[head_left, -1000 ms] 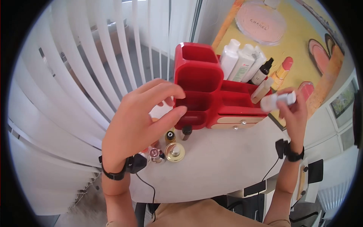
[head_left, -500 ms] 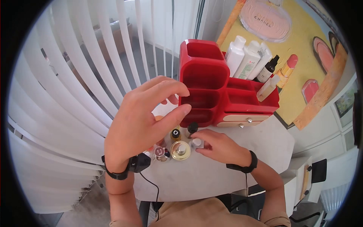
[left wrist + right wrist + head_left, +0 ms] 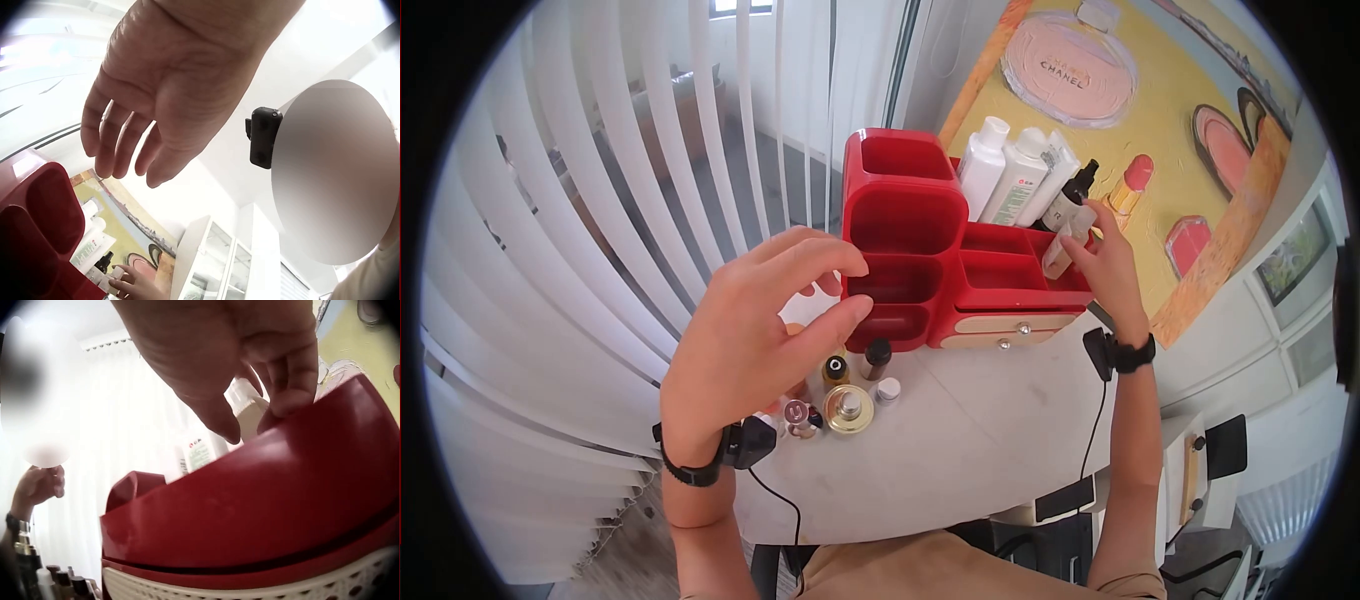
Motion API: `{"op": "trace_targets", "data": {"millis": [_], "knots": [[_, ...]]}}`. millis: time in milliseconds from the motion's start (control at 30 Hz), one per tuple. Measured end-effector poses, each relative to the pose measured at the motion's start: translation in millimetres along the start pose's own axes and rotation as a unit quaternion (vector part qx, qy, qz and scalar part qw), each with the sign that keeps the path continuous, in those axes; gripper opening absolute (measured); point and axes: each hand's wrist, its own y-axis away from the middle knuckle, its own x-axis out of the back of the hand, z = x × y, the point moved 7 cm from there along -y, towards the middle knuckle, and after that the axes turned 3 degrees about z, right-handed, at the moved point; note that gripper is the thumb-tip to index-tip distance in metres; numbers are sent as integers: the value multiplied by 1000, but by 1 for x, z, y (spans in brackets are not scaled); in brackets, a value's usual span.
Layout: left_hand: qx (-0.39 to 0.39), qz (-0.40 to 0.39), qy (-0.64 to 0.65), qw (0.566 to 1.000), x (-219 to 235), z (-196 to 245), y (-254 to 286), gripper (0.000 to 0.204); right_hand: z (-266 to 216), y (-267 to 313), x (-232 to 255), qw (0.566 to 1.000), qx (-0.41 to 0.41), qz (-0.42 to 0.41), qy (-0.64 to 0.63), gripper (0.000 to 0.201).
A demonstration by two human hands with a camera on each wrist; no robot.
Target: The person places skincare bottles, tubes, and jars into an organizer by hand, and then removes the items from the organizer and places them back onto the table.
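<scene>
A small clear bottle with a pale liquid stands tilted in the right-hand compartment of the red organizer. My right hand is at it, thumb on the near side and fingers behind. Between thumb and fingers, the right wrist view shows the bottle's translucent cap. My left hand hovers by the organizer's left side, fingers loosely bent, thumb apart, holding nothing. Below it on the table stand a small white-capped bottle, a dark-capped bottle, a gold-based round bottle and other small cosmetics, partly hidden by this hand.
White bottles and a black spray bottle stand along the organizer's back. Two drawers with knobs face me. Behind leans a painting; vertical blinds hang at the left. A cable trails from the left wrist.
My right hand set the white-capped bottle down beside the other small bottles, let it go and moved up right to the clear bottle. The left hand keeps its pose.
</scene>
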Motion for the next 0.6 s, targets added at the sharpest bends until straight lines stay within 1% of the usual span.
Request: {"op": "trace_targets", "data": {"millis": [33,67,133,167,233,267,300,367,433,500,567,600], "knots": [[4,-4,-9,1000,0,0,0,21,-1,-4,-5,998,39,-2,40,61],[8,-8,-18,1000,0,0,0,21,2,-6,-5,999,39,-1,38,61],[13,-7,-12,1000,1,1,1,21,6,-9,-13,998,14,-49,-34,56],[20,-6,-4,1000,1,0,0,22,-5,-6,-10,998,16,-49,-36,56],[13,-3,-1,1000,2,0,-1,22,-27,9,16,987,-32,28,-157,51],[8,-2,5,1000,2,0,0,22,-36,16,30,982,-26,53,-178,47],[17,-3,5,1000,1,-2,0,22,-46,27,38,982,-29,44,-179,47],[20,-14,1,1000,-2,-4,-2,22,-71,54,42,965,4,-1,-262,47],[11,-15,6,1000,-4,-6,-2,23,-102,86,9,938,166,-55,-300,49],[0,-13,11,1000,-4,-4,-1,23,-111,121,-30,951,152,-169,-210,54],[7,-18,10,1000,-2,-4,0,23,-103,149,-80,933,55,-283,-214,56],[6,-18,8,1000,-2,-3,1,23,-98,157,-98,933,56,-283,-216,56]]}}
